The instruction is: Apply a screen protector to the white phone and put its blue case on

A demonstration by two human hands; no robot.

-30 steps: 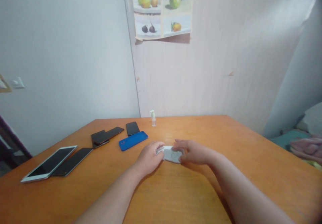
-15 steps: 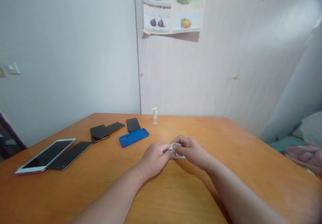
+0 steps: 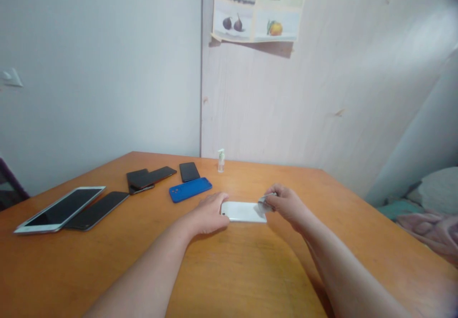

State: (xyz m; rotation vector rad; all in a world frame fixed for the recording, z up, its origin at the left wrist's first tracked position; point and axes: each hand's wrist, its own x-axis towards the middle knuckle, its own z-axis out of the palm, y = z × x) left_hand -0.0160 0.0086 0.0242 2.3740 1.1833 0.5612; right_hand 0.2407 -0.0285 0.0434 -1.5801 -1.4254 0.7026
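Note:
A white smartphone (image 3: 243, 211) lies back side up on the wooden table, its camera at the left end. My left hand (image 3: 211, 213) grips that left end, with the thumb on the near edge and the fingers on the far edge. At the phone's right end, my right hand (image 3: 284, 203) pinches a small crumpled greyish cloth (image 3: 264, 204). The cloth touches or hovers just over the phone's back; I cannot tell which.
Left of my hands lie a blue phone case (image 3: 190, 189), a dark phone (image 3: 189, 171), two overlapping dark phones (image 3: 154, 177), another dark phone (image 3: 98, 210) and a white tablet (image 3: 62, 208). A small clear pump bottle (image 3: 221, 161) stands near the table's back edge.
My right hand has moved right with the cloth, away from my left hand. My left hand has shifted to the phone's left end, so the white back now shows. The view has tilted slightly.

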